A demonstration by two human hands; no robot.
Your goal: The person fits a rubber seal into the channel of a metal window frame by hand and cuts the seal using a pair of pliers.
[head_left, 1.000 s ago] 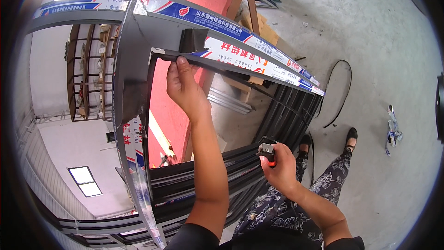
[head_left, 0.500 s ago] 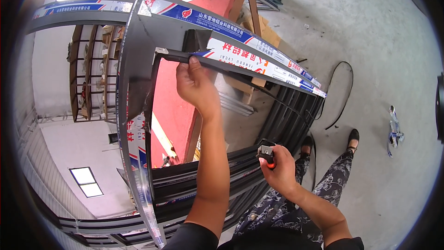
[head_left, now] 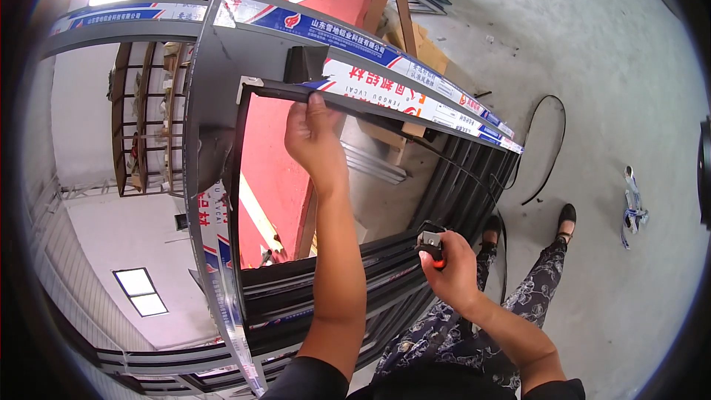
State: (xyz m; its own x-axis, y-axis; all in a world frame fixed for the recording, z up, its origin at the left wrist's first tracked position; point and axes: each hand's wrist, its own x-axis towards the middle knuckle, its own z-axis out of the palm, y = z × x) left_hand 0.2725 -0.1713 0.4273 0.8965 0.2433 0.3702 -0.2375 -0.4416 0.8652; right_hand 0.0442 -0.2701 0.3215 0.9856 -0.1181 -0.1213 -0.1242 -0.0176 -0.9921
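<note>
A grey metal window frame (head_left: 255, 33), partly covered in printed white, blue and red protective film, stands in front of me. Along the inner edge of its upper bar runs a thin black sealing strip (head_left: 278, 92). My left hand (head_left: 315, 141) is closed at that edge, its fingertips pinching the strip against the bar. Lower right, my right hand (head_left: 455, 270) is wrapped round a hand tool (head_left: 431, 241) with a black body, a silver metal plate and an orange part. It is held apart from the frame; its exact kind is unclear.
Behind the frame opening is a red board (head_left: 274, 155) on wooden supports. Dark metal profiles (head_left: 466, 178) lean at the right. A black cord (head_left: 564, 133) loops over the grey floor, near crumpled film (head_left: 632, 211). A shelf rack (head_left: 152, 118) stands far left.
The frame's upper left corner sits slightly further left in the picture. My left hand has shifted a little right along the bar, still pinching. My right hand with the tool has moved slightly right.
</note>
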